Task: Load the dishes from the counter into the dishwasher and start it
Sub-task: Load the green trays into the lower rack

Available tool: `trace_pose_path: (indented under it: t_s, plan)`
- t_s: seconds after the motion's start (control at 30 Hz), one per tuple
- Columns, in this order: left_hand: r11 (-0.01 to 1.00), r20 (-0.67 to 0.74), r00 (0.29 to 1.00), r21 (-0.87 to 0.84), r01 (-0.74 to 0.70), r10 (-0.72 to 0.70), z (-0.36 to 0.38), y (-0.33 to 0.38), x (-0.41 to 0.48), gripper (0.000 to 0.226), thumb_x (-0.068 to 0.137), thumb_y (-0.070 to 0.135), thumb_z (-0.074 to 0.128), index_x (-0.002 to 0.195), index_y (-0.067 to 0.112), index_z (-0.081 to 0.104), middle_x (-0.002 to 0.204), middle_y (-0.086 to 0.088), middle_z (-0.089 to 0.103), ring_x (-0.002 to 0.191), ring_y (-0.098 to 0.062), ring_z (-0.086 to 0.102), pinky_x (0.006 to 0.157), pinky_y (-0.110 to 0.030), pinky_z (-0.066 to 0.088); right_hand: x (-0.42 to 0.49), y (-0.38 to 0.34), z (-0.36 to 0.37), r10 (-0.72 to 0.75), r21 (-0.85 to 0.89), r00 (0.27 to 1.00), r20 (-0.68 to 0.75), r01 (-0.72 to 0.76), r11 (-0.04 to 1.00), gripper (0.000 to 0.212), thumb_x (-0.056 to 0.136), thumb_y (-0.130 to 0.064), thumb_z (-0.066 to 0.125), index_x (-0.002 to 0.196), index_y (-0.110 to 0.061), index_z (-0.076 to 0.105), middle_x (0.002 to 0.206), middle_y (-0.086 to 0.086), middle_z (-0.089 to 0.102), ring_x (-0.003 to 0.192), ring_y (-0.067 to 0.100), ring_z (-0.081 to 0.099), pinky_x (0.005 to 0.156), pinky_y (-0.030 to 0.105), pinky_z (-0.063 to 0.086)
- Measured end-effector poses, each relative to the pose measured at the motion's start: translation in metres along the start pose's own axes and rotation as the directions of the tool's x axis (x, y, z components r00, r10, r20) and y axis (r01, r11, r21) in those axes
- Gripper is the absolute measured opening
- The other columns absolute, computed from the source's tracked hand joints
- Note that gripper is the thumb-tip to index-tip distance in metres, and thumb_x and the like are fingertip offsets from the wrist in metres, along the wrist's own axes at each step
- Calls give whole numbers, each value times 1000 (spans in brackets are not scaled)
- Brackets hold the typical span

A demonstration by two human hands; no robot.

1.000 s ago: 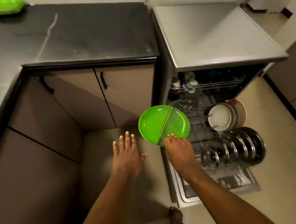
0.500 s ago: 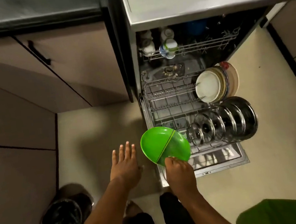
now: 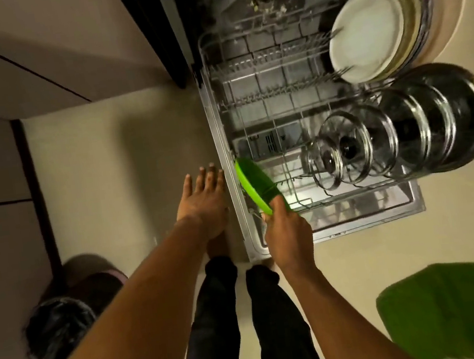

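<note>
My right hand (image 3: 288, 234) grips a green plate (image 3: 252, 181) by its near rim. The plate is turned on edge at the front left corner of the pulled-out lower rack (image 3: 264, 97) of the open dishwasher. My left hand (image 3: 202, 197) hovers flat with fingers apart, just left of the rack, holding nothing. White plates (image 3: 367, 32) stand upright at the rack's back right. Several glass lids (image 3: 343, 150) and steel pans (image 3: 444, 116) stand in a row at its front right.
The dishwasher door (image 3: 370, 216) lies open under the rack. A black bin (image 3: 59, 329) stands on the floor at lower left. A green mat (image 3: 443, 312) lies at lower right. Beige cabinet fronts (image 3: 32, 55) run along the left. My legs (image 3: 242, 323) stand at the door's front edge.
My view has tilted down toward the rack. My right hand has lowered the green plate and turned it on edge at the rack's front left corner. My left hand stays open beside it.
</note>
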State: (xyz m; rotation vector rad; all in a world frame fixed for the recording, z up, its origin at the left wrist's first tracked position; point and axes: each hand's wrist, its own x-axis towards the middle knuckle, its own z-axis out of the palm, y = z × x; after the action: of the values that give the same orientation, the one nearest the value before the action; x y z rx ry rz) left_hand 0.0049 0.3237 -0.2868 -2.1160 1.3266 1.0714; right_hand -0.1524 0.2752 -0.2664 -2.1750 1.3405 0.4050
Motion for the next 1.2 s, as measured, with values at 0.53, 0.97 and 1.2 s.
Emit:
trace_pose_path:
  t_s: [0.53, 0.97, 1.2]
  plan:
    - [997, 54, 996, 41, -70, 68, -3, -4, 95, 75, 103, 26, 38, 157, 14, -12, 164, -5, -21, 152, -24, -14, 122, -43, -7, 60, 4, 18, 81, 353, 992, -93, -43, 935, 17, 98, -17, 56, 109, -5, 53, 89, 14, 70, 80, 33, 65, 57, 25, 26]
    - [993, 123, 990, 84, -85, 75, -3, -10, 118, 81, 100, 31, 44, 158, 13, -10, 164, -6, -19, 152, -25, -12, 123, -48, -3, 71, -1, 18, 138, 433, 986, -98, -83, 898, 21, 97, -19, 58, 109, -3, 56, 94, 13, 71, 81, 28, 67, 52, 11, 30]
    - [992, 103, 991, 82, -94, 85, -1, -10, 117, 82, 100, 30, 44, 157, 14, -12, 164, -6, -21, 152, -25, -11, 122, -48, -2, 71, -1, 19, 143, 398, 983, -113, -87, 913, 21, 97, -22, 57, 108, -5, 55, 89, 12, 70, 78, 30, 66, 60, 25, 38]
